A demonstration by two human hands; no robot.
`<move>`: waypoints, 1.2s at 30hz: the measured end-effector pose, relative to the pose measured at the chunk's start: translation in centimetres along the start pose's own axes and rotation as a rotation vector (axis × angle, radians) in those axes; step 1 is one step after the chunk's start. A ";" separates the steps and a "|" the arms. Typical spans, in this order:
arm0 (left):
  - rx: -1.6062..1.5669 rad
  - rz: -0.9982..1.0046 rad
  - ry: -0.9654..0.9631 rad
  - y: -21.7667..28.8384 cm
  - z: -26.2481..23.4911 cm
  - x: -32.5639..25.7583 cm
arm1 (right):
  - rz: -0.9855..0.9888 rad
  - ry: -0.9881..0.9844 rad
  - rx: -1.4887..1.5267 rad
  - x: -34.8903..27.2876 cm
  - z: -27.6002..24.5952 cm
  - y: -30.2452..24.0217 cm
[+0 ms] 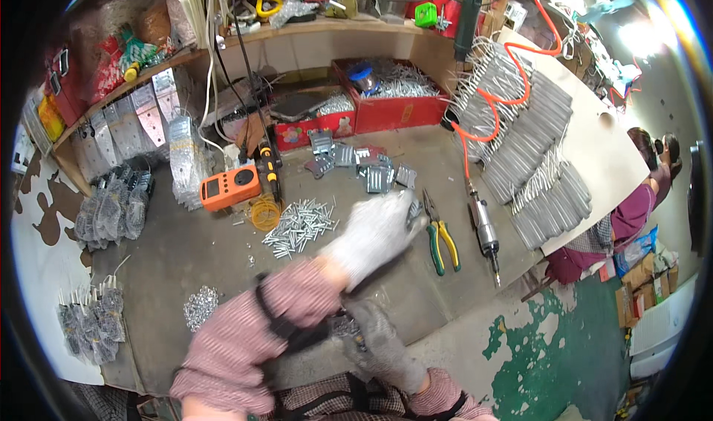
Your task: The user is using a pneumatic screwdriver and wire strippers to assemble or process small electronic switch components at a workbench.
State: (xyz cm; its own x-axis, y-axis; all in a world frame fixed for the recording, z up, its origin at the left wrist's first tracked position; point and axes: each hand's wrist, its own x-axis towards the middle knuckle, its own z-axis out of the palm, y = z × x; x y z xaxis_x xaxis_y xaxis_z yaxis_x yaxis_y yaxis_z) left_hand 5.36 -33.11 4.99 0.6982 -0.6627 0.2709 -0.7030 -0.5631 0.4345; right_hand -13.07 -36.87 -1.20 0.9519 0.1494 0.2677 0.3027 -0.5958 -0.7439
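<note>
My left hand (379, 232), in a white glove, reaches across the bench with its fingers closed. A small grey piece shows at its fingertips, too unclear to name. Just beyond lie several grey metal plates (379, 177). To its right rest pliers (443, 241) with yellow-green handles and an air screwdriver (484, 228) on an orange coiled hose (529, 79). Left of the wrist is a heap of screws (301, 228). My right hand (379, 347), in a grey glove, is closed near the bench's front edge around a dark metal part (343, 326), partly hidden by my left sleeve.
An orange meter (230, 188), a black-yellow screwdriver (269, 172) and small nuts (200, 307) lie left. Red boxes (397, 113) of screws stand behind. Wired grey tubes (531, 139) cover the right board. Bagged parts (111, 206) sit far left. Another person (631, 213) is at right.
</note>
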 end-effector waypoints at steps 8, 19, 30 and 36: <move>-0.173 -0.056 0.103 -4.2 1.2 2.9 | -0.029 -0.018 0.001 -0.8 0.7 0.4; 0.126 -0.142 -0.074 -6.1 -6.4 -28.8 | 0.065 0.012 0.189 0.0 0.4 0.6; -1.133 -0.777 0.206 -5.6 -5.9 -26.4 | 0.230 -0.184 0.570 0.3 1.4 0.4; -1.319 -0.639 0.355 -4.9 -6.0 -26.5 | 0.462 -0.361 1.068 1.6 2.3 -3.4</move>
State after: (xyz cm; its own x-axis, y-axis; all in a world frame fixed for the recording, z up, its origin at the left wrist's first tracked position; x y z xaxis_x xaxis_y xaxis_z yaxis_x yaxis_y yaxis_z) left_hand -8.84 -9.85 0.81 0.9621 -0.2254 -0.1532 0.2111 0.2603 0.9422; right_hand -12.46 -32.85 0.35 0.8876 0.4074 -0.2148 -0.3426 0.2721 -0.8992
